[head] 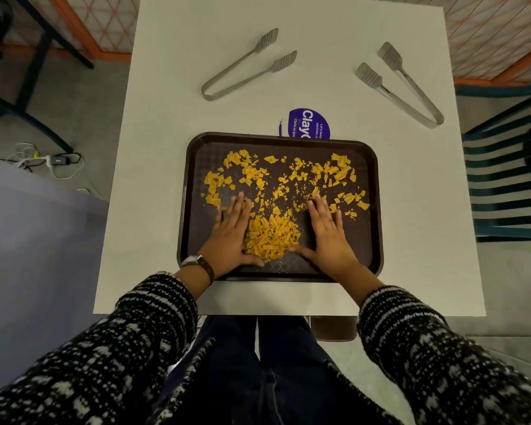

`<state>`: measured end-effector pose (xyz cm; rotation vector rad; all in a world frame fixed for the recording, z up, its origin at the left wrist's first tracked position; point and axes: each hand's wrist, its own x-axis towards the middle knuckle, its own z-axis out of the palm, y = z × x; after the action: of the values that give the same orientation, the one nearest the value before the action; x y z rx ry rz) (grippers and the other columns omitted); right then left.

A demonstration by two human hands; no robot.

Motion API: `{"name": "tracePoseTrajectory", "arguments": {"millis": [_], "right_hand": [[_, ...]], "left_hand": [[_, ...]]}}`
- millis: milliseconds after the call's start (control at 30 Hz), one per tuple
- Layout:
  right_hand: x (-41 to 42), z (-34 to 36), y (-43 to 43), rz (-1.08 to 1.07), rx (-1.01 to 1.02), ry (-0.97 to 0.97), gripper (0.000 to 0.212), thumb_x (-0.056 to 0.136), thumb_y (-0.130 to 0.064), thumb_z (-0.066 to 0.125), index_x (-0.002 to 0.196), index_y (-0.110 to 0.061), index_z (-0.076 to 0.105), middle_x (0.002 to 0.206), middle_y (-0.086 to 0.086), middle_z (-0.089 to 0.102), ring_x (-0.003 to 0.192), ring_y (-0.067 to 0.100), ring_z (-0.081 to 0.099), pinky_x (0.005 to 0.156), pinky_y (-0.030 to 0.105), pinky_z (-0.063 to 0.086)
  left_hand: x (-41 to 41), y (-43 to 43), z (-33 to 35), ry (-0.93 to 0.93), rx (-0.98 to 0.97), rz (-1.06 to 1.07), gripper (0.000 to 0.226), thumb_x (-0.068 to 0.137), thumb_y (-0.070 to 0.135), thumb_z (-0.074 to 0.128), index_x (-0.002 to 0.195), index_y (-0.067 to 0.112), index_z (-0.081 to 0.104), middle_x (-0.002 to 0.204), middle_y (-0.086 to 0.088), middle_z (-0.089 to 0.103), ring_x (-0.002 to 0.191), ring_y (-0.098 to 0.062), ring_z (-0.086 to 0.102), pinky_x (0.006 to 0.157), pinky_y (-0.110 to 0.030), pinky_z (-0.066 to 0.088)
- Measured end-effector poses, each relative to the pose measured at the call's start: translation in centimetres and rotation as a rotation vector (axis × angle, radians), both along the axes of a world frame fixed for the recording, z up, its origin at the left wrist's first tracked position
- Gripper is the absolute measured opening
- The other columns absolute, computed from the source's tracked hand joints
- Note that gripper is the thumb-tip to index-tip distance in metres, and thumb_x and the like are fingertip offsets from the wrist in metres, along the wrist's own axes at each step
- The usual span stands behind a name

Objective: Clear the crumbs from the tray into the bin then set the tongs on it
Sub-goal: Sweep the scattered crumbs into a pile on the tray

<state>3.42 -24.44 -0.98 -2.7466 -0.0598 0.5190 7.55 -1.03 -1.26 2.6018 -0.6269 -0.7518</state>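
Observation:
A dark brown tray (pixel 371 167) lies on the white table, strewn with orange crumbs. A heap of crumbs (pixel 270 236) sits near the tray's front edge, and looser crumbs (pixel 337 171) spread across the far half. My left hand (pixel 232 233) and my right hand (pixel 327 234) rest flat on the tray, fingers apart, one on each side of the heap and touching it. Two metal tongs lie on the table beyond the tray: one pair of tongs (pixel 242 67) at the far middle, the other tongs (pixel 402 82) at the far right. No bin is in view.
A round blue sticker (pixel 308 122) is on the white table (pixel 154 179), partly under the tray's far edge. A dark slatted chair (pixel 506 179) stands to the right. Cables and a power adapter (pixel 59 161) lie on the floor at the left.

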Motion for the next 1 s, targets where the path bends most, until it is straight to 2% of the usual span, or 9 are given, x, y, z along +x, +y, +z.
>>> {"name": "tracePoseTrajectory", "arguments": {"millis": [67, 167, 267, 367, 467, 533, 667, 800, 1000], "right_hand": [[-1.3, 0.1, -0.6, -0.196, 0.016, -0.002, 0.095, 0.083, -0.062, 0.042, 0.149, -0.011, -0.003, 0.158, 0.007, -0.012, 0.144, 0.018, -0.016, 0.116, 0.039, -0.012], [-2.9, 0.1, -0.1, -0.504, 0.012, 0.081, 0.089, 0.089, -0.059, 0.034, 0.148, -0.005, -0.004, 0.158, 0.014, -0.01, 0.146, 0.025, -0.011, 0.119, 0.043, -0.006], [-3.7, -0.3, 2.1, -0.531, -0.009, 0.144, 0.097, 0.082, -0.071, 0.014, 0.147, -0.001, -0.006, 0.156, 0.018, -0.014, 0.145, 0.029, -0.014, 0.118, 0.043, -0.008], [-3.4, -1.1, 4.0, -0.459, -0.017, 0.105, 0.108, 0.07, -0.079, -0.009, 0.146, -0.002, -0.01, 0.154, 0.018, -0.02, 0.142, 0.028, -0.021, 0.114, 0.04, -0.013], [-2.6, -1.4, 5.8, -0.281, 0.072, 0.114, 0.094, 0.079, -0.07, 0.003, 0.145, -0.006, -0.013, 0.151, 0.01, -0.025, 0.139, 0.022, -0.025, 0.116, 0.04, -0.014], [-2.5, -0.9, 6.5, -0.198, 0.248, 0.104, 0.085, 0.085, -0.063, 0.013, 0.147, -0.01, -0.009, 0.154, 0.004, -0.018, 0.142, 0.016, -0.019, 0.12, 0.042, -0.006], [-3.0, 1.4, 5.0, -0.344, 0.516, 0.077, 0.07, 0.093, -0.049, 0.031, 0.149, -0.024, -0.003, 0.158, -0.009, -0.004, 0.138, 0.012, -0.009, 0.115, 0.035, 0.002], [-3.1, 1.0, 0.3, -0.468, 0.283, -0.065, 0.069, 0.096, -0.039, 0.038, 0.15, -0.013, 0.003, 0.159, 0.002, 0.003, 0.143, 0.014, -0.008, 0.117, 0.033, -0.002], [-1.8, -1.2, -2.7, -0.584, 0.058, 0.038, 0.077, 0.095, -0.045, 0.037, 0.148, -0.003, 0.0, 0.158, 0.014, -0.006, 0.146, 0.026, -0.009, 0.119, 0.039, -0.005]], "left_hand": [[-0.5, 1.1, 0.2, 0.0, -0.027, 0.075, 0.126, 0.061, 0.073, 0.053, 0.143, 0.012, -0.02, 0.149, -0.005, -0.03, 0.138, -0.019, -0.027, 0.114, -0.042, -0.016], [-1.6, 2.7, 0.1, -0.024, -0.002, 0.3, 0.113, 0.068, 0.082, 0.018, 0.145, 0.006, -0.013, 0.152, -0.011, -0.022, 0.139, -0.02, -0.021, 0.116, -0.038, -0.009], [-2.7, 2.6, -0.5, -0.013, 0.102, 0.4, 0.119, 0.063, 0.086, -0.008, 0.145, -0.001, -0.005, 0.154, -0.021, -0.01, 0.144, -0.029, -0.009, 0.117, -0.041, -0.005], [-3.7, 0.7, -0.9, -0.003, 0.164, 0.38, 0.117, 0.063, 0.082, -0.017, 0.145, -0.002, -0.006, 0.154, -0.021, -0.01, 0.144, -0.03, -0.01, 0.114, -0.041, -0.011], [-4.5, -1.4, -1.2, 0.018, 0.087, 0.368, 0.112, 0.064, 0.08, -0.016, 0.144, 0.002, -0.011, 0.15, -0.013, -0.023, 0.14, -0.025, -0.021, 0.112, -0.038, -0.016], [-4.8, -2.7, -1.1, 0.056, -0.01, 0.33, 0.099, 0.071, 0.077, -0.011, 0.142, 0.009, -0.018, 0.148, -0.008, -0.027, 0.138, -0.02, -0.026, 0.113, -0.036, -0.017], [-4.6, -3.4, 0.7, 0.225, -0.265, 0.304, 0.066, 0.096, 0.043, 0.024, 0.145, 0.02, -0.015, 0.155, 0.0, -0.016, 0.133, -0.01, -0.022, 0.113, -0.035, -0.01], [-3.5, -1.2, 1.8, 0.198, -0.334, 0.425, 0.064, 0.097, 0.037, 0.031, 0.146, 0.026, -0.009, 0.157, 0.003, -0.007, 0.139, -0.017, -0.012, 0.113, -0.045, 0.008], [-0.5, 1.7, 0.8, 0.037, -0.25, 0.662, 0.069, 0.096, 0.033, 0.038, 0.147, 0.013, -0.004, 0.158, -0.006, -0.006, 0.145, -0.026, -0.006, 0.117, -0.038, 0.003]]}}
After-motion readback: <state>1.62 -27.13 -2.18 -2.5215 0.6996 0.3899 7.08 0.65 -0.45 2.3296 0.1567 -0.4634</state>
